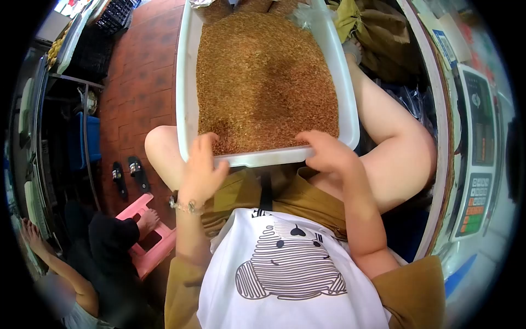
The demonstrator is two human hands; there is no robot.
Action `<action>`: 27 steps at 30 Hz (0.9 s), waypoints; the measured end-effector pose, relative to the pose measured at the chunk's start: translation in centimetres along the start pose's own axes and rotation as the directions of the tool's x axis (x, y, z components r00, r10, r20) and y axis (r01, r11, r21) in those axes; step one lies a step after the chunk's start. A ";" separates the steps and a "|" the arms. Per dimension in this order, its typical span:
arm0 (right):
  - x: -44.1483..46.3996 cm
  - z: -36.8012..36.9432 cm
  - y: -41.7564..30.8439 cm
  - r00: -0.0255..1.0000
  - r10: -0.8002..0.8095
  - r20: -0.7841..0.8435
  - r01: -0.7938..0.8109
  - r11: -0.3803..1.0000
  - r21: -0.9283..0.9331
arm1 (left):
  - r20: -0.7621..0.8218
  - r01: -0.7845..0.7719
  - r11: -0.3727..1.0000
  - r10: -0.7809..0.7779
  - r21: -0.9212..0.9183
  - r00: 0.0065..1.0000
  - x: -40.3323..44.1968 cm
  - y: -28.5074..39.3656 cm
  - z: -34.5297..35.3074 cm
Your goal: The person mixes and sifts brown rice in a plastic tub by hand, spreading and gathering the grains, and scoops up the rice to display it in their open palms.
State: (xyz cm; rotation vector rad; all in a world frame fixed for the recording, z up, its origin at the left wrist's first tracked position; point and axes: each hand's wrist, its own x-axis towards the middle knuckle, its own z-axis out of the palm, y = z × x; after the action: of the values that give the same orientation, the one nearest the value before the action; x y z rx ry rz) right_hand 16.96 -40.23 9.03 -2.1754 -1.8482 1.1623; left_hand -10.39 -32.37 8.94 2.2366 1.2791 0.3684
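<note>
1. Left hand [201, 175]: at the tray's near left corner, bent over the rim with fingertips at the grain; its thumb stands apart from the fingers.
2. Right hand [329, 152]: at the near right corner, fingers bent over the rim – I cannot tell whether it is clamped there.
3. Tray [348, 98]: white, under both hands' fingers and stretching away ahead of them, between the person's bare knees.
4. Grain [263, 77]: brown, heaped in the tray just ahead of both hands, with a darker patch ahead of the right hand.
5. Bracelet [186, 206]: on the wrist just behind the left hand.
6. Scale [475, 153]: well to the right of the right hand, on the counter [445, 137].
7. Sack [381, 33]: olive, ahead and to the right of the right hand, beyond the tray's rim.
8. Slippers [137, 170]: a dark pair on the red tiled floor [142, 71], left of the left hand.
9. Stool [143, 267]: pink, left of the left hand and behind it – a co-worker's bare foot [147, 221] rests on it.
</note>
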 end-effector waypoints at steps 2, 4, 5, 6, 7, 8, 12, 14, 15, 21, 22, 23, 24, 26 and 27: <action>1.2 -1.8 -0.8 0.983 0.096 0.158 -0.101 0.995 0.022 | 0.099 0.165 0.977 -0.180 0.137 0.979 1.6 -0.7 0.3; 4.4 0.5 -0.4 0.974 0.200 0.106 -0.224 0.920 0.323 | 0.167 0.289 0.923 -0.336 0.253 0.927 3.4 -0.9 1.9; 5.5 1.0 -1.3 0.962 0.223 0.157 -0.269 0.876 0.401 | 0.192 0.338 0.893 -0.403 0.299 0.895 4.2 -0.1 3.6; 6.5 1.7 -2.3 0.951 0.234 0.201 -0.304 0.826 0.475 | 0.202 0.381 0.857 -0.465 0.347 0.862 4.8 0.6 5.2; 8.0 3.4 -2.7 0.940 0.284 0.188 -0.340 0.815 0.468 | 0.223 0.392 0.870 -0.463 0.298 0.858 5.2 0.9 6.4; 9.5 5.0 -3.2 0.921 0.344 0.185 -0.390 0.795 0.464 | 0.258 0.400 0.882 -0.459 0.251 0.850 5.8 1.0 7.3; 11.4 6.1 -6.0 0.813 0.578 0.072 -0.498 0.625 0.601 | 0.401 0.434 0.864 -0.504 0.256 0.765 8.8 0.6 10.7; 12.0 6.3 -6.4 0.763 0.643 0.064 -0.456 0.466 0.758 | 0.330 0.572 0.816 -0.565 0.083 0.756 9.8 0.9 11.1; 12.3 6.6 -6.4 0.762 0.644 0.059 -0.385 0.379 0.841 | 0.298 0.629 0.778 -0.598 -0.008 0.744 10.0 1.0 11.3; 14.5 8.5 -4.6 0.803 0.578 0.142 0.179 -0.461 0.869 | 0.501 0.457 -0.214 -0.467 -0.863 0.729 11.3 -0.2 13.7; 15.7 9.2 -3.7 0.800 0.562 0.211 0.183 -0.562 0.806 | 0.475 0.354 -0.323 -0.486 -0.878 0.734 11.4 0.4 13.7; 15.7 8.9 -3.8 0.817 0.546 0.187 0.220 -0.594 0.774 | 0.448 0.241 -0.422 -0.507 -0.874 0.736 11.6 1.1 13.5; 15.6 8.7 -3.9 0.831 0.532 0.163 0.255 -0.625 0.737 | 0.441 0.203 -0.453 -0.517 -0.868 0.733 11.9 1.6 13.2; 15.6 7.9 -4.2 0.830 0.539 0.146 0.307 -0.659 0.687 | 0.463 0.154 -0.522 -0.536 -0.839 0.706 12.2 2.2 12.8; 15.7 7.2 -4.2 0.834 0.534 0.135 0.309 -0.657 0.687 | 0.471 0.125 -0.554 -0.543 -0.823 0.695 12.6 2.4 12.4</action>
State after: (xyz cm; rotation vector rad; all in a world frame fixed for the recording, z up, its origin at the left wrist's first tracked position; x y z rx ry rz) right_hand 9.32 -28.38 -1.84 -0.8872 0.5677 1.1127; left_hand 3.74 -26.42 -0.24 -0.0635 0.9652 0.9780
